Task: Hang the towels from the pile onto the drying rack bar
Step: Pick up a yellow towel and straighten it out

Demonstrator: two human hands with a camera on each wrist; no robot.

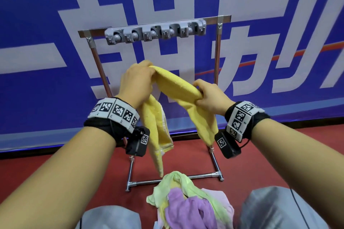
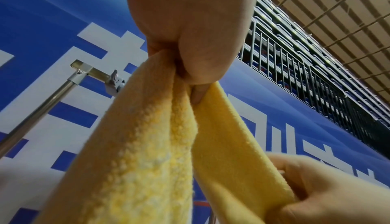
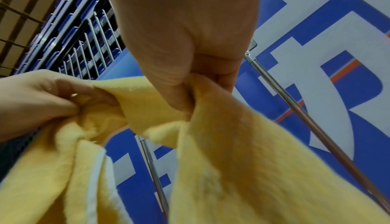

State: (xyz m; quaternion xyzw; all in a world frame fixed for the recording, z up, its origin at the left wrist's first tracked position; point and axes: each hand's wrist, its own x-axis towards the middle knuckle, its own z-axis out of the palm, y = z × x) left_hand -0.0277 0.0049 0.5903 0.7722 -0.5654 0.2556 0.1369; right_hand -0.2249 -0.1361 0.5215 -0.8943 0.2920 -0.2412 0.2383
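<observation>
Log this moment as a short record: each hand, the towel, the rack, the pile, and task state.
left hand: grips one end of the yellow towel
right hand: grips the towel farther along
yellow towel: stretched between both hands, both ends hanging down, in front of the rack
rack: metal frame on the red floor; top bar carries a grey hook strip; no towel on it
pile: green, purple and pink towels on the floor by the person's knees
task state: no towel hung yet
</observation>
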